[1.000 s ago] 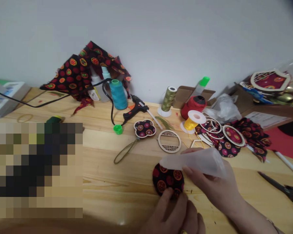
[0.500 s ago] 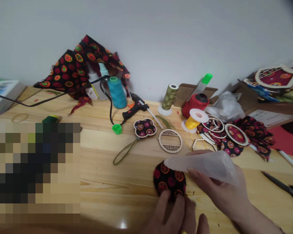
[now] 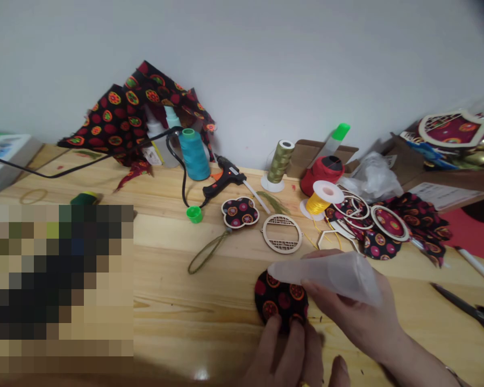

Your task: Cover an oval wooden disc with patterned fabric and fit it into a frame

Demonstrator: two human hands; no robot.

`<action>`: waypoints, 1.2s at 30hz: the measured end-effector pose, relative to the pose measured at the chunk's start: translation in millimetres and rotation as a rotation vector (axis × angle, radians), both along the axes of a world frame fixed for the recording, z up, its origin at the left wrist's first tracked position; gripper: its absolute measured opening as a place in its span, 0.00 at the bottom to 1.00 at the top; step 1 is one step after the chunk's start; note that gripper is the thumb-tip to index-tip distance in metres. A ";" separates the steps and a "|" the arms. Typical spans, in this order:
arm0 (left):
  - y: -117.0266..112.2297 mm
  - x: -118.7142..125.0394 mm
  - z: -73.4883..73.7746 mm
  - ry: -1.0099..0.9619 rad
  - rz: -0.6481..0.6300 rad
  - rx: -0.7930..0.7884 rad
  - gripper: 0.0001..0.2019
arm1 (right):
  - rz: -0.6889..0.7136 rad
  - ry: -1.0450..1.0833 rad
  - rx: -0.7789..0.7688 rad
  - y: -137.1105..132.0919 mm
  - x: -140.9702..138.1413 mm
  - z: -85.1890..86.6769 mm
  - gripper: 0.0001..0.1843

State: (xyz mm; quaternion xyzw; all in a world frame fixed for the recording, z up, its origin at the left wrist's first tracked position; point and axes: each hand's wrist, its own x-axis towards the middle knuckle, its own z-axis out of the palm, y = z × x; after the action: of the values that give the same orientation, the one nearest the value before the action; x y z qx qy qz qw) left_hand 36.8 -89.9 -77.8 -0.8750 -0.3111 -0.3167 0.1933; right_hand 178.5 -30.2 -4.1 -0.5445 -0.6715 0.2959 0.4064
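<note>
A round piece of dark patterned fabric (image 3: 283, 301) lies on the wooden table in front of me. My left hand (image 3: 284, 357) rests its outstretched fingertips on the near edge of the piece, fingers apart. My right hand (image 3: 353, 317) is closed around a translucent glue bottle (image 3: 339, 274), tilted so its tapered nozzle points left. The tip touches or hovers just over the fabric's far edge; I cannot tell which. Beyond the disc are a round wooden lattice frame (image 3: 282, 248) and a flower-shaped fabric piece in a wooden border (image 3: 240, 213) with a cord loop (image 3: 205, 253).
A hot glue gun (image 3: 225, 176), a green cap (image 3: 194, 214), a blue thread cone (image 3: 195, 156) and a yellow spool (image 3: 322, 198) stand farther back. Dark scissors (image 3: 468, 309) lie at the right. Patterned cloth (image 3: 121, 113) is heaped by the wall. A blurred-out patch covers the left.
My right hand and the glue bottle have shifted slightly left, the nozzle sliding a little along the fabric's far edge. My left hand keeps its place on the piece.
</note>
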 end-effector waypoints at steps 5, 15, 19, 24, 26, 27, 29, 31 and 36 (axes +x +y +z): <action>-1.8 11.0 -14.1 -0.224 0.125 0.117 0.08 | -0.011 0.013 -0.027 -1.9 -1.3 -0.2 0.08; -1.0 1.9 -9.9 -0.065 0.058 0.043 0.11 | -0.043 0.033 -0.053 0.0 0.6 -4.6 0.09; -0.8 0.0 -7.8 -0.056 0.049 0.042 0.10 | -0.076 0.071 -0.046 0.1 -1.4 -2.6 0.09; -0.6 -0.8 -5.0 -0.032 0.047 0.034 0.12 | -0.120 0.056 -0.054 -0.5 -1.9 -0.7 0.08; -0.9 -0.4 -6.3 -0.043 0.052 0.033 0.13 | -0.145 0.061 -0.046 -0.5 -1.2 -1.0 0.08; -1.1 -0.3 -7.1 -0.041 0.049 0.036 0.13 | -0.154 0.064 -0.040 -0.3 -0.7 -1.2 0.07; -1.5 -0.5 -8.3 -0.029 0.044 0.038 0.13 | -0.145 0.064 -0.020 0.4 0.4 -1.6 0.06; -1.8 -0.8 -8.3 -0.021 0.037 0.030 0.13 | -0.128 0.059 -0.003 1.2 1.2 -1.3 0.06; -1.5 0.8 -5.8 -0.054 0.057 0.029 0.11 | -0.221 0.074 -0.053 -0.2 -0.2 1.0 0.08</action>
State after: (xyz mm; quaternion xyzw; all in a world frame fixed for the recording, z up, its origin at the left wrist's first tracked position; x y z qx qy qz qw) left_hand 37.5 -91.4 -83.6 -0.8541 -0.3362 -0.3388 0.2065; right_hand 178.3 -30.5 -3.1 -0.6144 -0.5837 0.2867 0.4468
